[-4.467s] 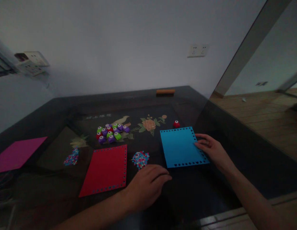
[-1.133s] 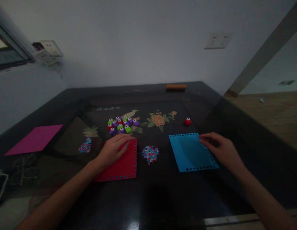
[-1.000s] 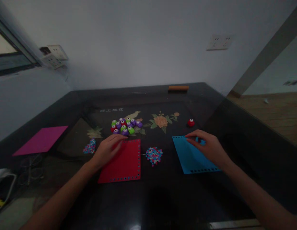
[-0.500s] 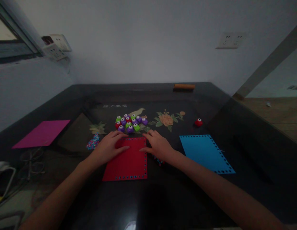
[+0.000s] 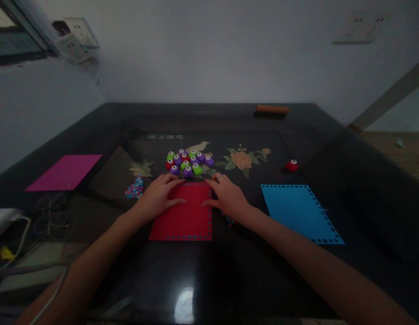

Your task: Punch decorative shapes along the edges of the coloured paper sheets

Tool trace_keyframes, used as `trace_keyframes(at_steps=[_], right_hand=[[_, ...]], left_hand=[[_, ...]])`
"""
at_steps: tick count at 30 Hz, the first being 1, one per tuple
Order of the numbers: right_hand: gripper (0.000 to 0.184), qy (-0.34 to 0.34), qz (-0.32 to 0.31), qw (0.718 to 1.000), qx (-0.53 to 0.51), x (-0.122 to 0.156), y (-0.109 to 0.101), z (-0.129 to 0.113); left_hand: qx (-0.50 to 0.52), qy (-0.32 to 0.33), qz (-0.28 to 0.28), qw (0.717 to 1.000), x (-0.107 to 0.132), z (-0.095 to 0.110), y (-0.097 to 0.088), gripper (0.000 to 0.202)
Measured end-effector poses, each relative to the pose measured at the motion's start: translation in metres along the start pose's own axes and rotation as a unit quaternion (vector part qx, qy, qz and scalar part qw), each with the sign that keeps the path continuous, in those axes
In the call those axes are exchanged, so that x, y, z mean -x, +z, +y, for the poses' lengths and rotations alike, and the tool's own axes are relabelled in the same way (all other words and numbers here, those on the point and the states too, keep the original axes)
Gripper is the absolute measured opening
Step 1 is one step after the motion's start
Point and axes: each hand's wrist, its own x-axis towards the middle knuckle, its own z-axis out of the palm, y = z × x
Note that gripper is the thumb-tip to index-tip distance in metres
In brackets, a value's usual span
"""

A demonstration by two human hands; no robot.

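Note:
A red sheet [image 5: 187, 216] with small holes punched along its far, right and near edges lies flat on the dark table. My left hand [image 5: 160, 194] rests at its far left part, fingers stretched out and thumb lying over the sheet. At the far right corner is my right hand [image 5: 227, 194], a ring on one finger, its thumb and fingers apart. Several purple, green and red one-eyed hole punches [image 5: 187, 162] are clustered just beyond the sheet. Small punched bits [image 5: 135, 187] are heaped left of my left hand; more bits [image 5: 229, 220] show partly under my right wrist.
To the right lies a blue sheet [image 5: 299, 212] with holes along its edges, and a single red punch [image 5: 292, 165] beyond it. A magenta sheet [image 5: 65, 173], glasses [image 5: 52, 214] and a white cable [image 5: 23, 239] are at the left. A brown roll [image 5: 272, 109] lies at the back.
The camera view has tilted and shifted, so the tabletop things appear higher in the picture. Both hands keep the same place at the red sheet's far edge.

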Motion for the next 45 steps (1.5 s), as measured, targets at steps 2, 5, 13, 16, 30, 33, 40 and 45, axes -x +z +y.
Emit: trace_keyframes(at_steps=[2, 5, 13, 16, 30, 33, 40, 45], right_hand=[[0.062, 0.002, 0.001, 1.0, 0.003, 0.0, 0.001, 0.001], [0.062, 0.001, 0.005, 1.0, 0.013, -0.001, 0.001, 0.001], [0.059, -0.005, 0.025, 1.0, 0.01, 0.001, 0.002, 0.002], [0.054, -0.001, 0.027, 0.999, -0.017, 0.001, 0.002, 0.001], [0.018, 0.033, 0.056, 0.988, -0.137, -0.002, 0.005, -0.001], [0.015, 0.063, 0.056, 0.968, -0.237, -0.004, 0.003, -0.001], [0.022, 0.127, 0.01, 0.887, -0.445, -0.009, -0.006, 0.006], [0.027, 0.146, 0.017, 0.858, -0.492, -0.01, -0.018, 0.016]], left_hand=[[0.001, 0.006, 0.009, 1.0, 0.0, -0.002, 0.002, 0.055], [-0.005, 0.015, 0.019, 1.0, 0.0, -0.003, 0.004, 0.055], [-0.052, 0.02, 0.041, 0.998, 0.001, 0.003, -0.003, 0.05], [-0.063, 0.018, 0.046, 0.997, 0.0, 0.008, -0.007, 0.046], [0.078, -0.045, 0.07, 0.993, 0.0, 0.007, -0.018, 0.019], [0.167, -0.084, 0.093, 0.978, -0.001, 0.008, -0.024, 0.021], [0.316, -0.206, 0.146, 0.914, -0.002, 0.02, -0.034, 0.034], [0.487, -0.235, 0.132, 0.831, -0.001, 0.03, -0.031, 0.044]])
